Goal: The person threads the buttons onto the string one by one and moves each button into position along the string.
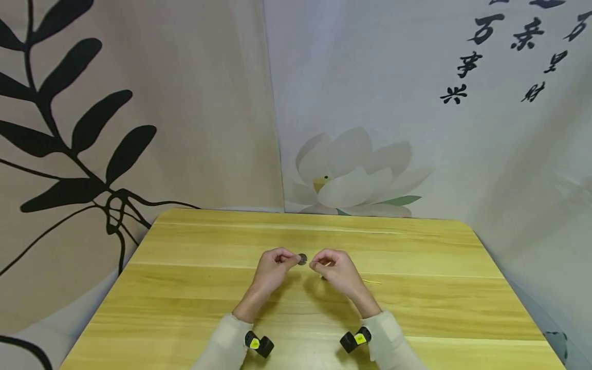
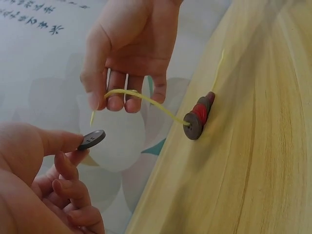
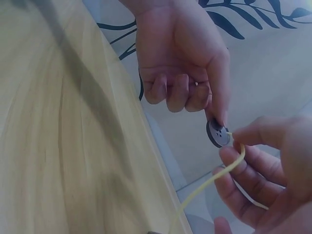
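Between thumb and forefinger my left hand [image 1: 272, 268] pinches a dark button [image 2: 91, 139] with several small holes, held above the table. Facing it, my right hand [image 1: 338, 271] pinches a yellow string [image 2: 146, 99] close to its end, and a short tip sticks out past the fingers. In the right wrist view that tip lies at the face of the button [image 3: 219, 134]; whether it enters a hole I cannot tell. The string runs down to a row of threaded buttons [image 2: 199, 117], dark and red, resting on the table, and its tail trails out beyond them.
Both hands are over the middle of a light wooden table [image 1: 194, 308]. Behind it hang printed cloths, one with a dark leafy branch [image 1: 83, 123] and one with a pale lotus [image 1: 356, 174] and black characters. A black camera is strapped to each wrist.
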{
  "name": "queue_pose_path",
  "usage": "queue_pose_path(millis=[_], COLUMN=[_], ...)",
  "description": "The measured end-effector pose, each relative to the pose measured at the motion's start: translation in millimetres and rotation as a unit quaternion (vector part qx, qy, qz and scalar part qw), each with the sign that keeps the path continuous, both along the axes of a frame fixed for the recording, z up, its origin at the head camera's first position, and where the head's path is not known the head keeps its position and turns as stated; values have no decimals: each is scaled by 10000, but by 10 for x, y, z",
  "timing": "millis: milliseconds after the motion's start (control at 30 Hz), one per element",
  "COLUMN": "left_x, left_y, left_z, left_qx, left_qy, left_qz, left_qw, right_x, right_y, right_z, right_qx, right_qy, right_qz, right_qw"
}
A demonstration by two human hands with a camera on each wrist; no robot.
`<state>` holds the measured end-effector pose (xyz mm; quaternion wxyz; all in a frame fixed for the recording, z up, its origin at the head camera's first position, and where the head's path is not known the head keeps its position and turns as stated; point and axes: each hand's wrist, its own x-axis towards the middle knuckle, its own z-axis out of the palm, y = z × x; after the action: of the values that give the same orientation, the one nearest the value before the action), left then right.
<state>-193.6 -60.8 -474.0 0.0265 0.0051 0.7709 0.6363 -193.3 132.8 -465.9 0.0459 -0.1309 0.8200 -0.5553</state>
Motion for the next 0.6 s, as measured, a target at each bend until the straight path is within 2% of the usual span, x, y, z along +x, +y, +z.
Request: queue_pose_path(millis=[233, 600], left_x=[9, 10], left_y=[20, 43], left_z=[8, 6], left_qx=[-18, 18], left_qy=[14, 101], left_qz=[-19, -93], left_qw=[10000, 9999], right_x=[10, 10], right_y=[-5, -3], right_z=[5, -8], right_qx=[99, 461], right_qy=[220, 504], right_qz=[51, -81], right_qw=[9997, 9976])
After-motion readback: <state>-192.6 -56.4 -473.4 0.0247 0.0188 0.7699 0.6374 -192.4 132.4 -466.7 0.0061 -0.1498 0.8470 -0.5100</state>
